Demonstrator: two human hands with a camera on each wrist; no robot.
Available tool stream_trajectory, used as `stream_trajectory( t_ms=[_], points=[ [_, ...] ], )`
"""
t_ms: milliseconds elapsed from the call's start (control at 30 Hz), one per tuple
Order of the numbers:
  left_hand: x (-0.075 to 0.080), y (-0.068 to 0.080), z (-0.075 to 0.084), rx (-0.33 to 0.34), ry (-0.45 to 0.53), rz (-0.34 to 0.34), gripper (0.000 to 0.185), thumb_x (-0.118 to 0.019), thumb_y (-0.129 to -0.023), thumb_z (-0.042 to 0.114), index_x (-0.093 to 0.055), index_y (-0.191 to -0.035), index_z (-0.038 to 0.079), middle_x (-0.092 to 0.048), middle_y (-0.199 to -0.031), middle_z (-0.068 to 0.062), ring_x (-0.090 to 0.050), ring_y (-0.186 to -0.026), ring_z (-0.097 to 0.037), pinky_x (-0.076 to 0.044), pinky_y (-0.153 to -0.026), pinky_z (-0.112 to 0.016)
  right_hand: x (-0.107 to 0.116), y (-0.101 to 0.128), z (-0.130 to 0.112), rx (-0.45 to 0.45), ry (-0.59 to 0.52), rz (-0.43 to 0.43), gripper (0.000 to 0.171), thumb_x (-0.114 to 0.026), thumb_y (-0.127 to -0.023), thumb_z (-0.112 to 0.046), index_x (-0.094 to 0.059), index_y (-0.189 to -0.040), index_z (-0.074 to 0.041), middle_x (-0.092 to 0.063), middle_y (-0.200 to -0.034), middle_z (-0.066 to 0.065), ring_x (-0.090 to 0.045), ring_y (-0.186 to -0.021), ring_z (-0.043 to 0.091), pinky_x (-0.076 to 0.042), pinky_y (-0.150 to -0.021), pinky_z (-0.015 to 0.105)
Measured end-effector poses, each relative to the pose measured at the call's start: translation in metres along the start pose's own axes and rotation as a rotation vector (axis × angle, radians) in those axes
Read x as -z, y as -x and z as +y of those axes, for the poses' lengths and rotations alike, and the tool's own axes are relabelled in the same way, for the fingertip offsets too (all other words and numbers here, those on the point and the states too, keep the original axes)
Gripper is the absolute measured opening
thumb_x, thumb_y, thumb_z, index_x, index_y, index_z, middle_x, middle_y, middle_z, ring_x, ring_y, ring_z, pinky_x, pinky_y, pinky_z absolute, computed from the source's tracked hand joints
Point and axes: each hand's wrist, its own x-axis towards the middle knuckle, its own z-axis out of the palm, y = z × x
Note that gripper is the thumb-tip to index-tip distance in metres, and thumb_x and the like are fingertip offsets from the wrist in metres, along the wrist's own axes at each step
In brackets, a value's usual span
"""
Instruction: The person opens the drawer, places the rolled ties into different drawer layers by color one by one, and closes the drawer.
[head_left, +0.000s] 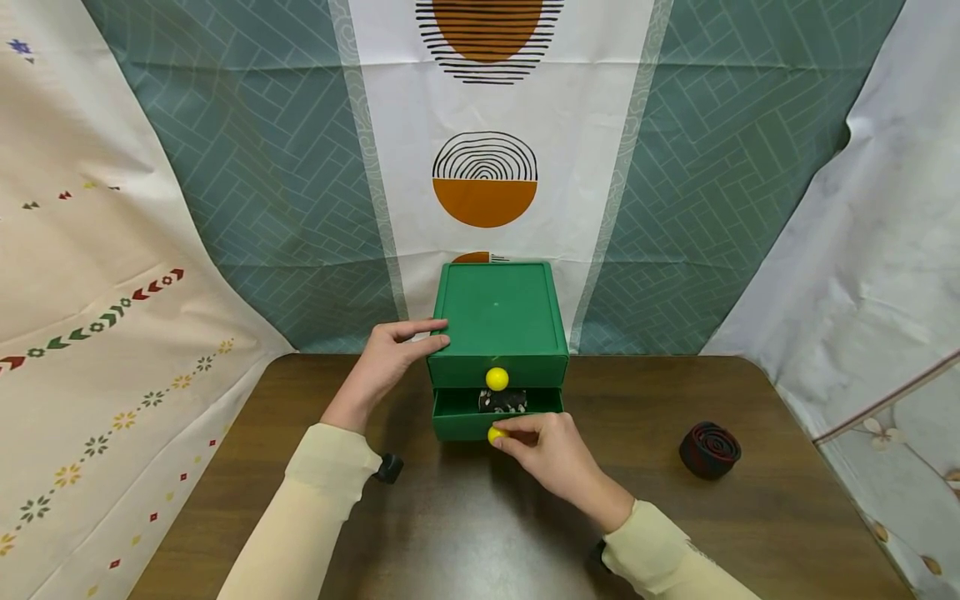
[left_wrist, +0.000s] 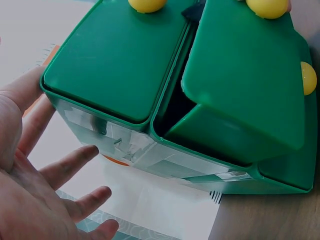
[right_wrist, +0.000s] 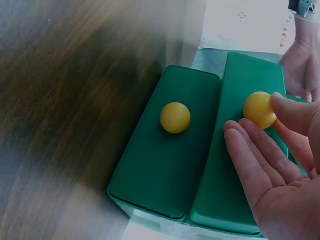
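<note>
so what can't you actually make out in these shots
- Patterned item in the lower drawer: head view, mostly hidden under the upper drawer; identity unclear.
- Upper drawer contents: shut, unseen.
- Table: right wrist view, blurred.
- Dark roll: head view, too small to identify.

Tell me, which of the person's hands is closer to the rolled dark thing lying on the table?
The right. The right hand pinches the lower drawer's yellow knob, nearer the dark roll; the left hand rests on the green box's far side.
</note>
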Motion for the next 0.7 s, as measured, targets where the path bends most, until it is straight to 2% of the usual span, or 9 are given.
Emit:
stream_trajectory(
  t_ms=[233,700],
  points=[
    [-0.001,0.0,0.002,-0.006,0.002,0.004,0.041,-0.073,-0.077,0.046,-0.068,-0.115,0.032,-0.053,-0.134,0.01,-0.039,-0.131,-0.015,-0.037,-0.107,-0.046,0.0,-0.004,0.003,-0.017,-0.037,0.006,0.02,-0.074,-0.081,-0.028,-0.074,-0.101,-0.026,-0.072,-0.094,-0.012,-0.065,-0.075,-0.003,-0.054,-0.065,0.016],
    [0.0,0.001,0.0,-0.003,-0.006,0.001,0.042,-0.072,-0.077,0.048,-0.067,-0.116,0.033,-0.05,-0.137,0.01,-0.036,-0.134,-0.016,-0.034,-0.109,-0.048,-0.003,-0.011,0.011,-0.011,-0.04,0.055,0.019,-0.074,-0.08,-0.028,-0.075,-0.099,-0.026,-0.072,-0.089,-0.014,-0.065,-0.075,-0.005,-0.054,-0.066,0.016]
  ],
)
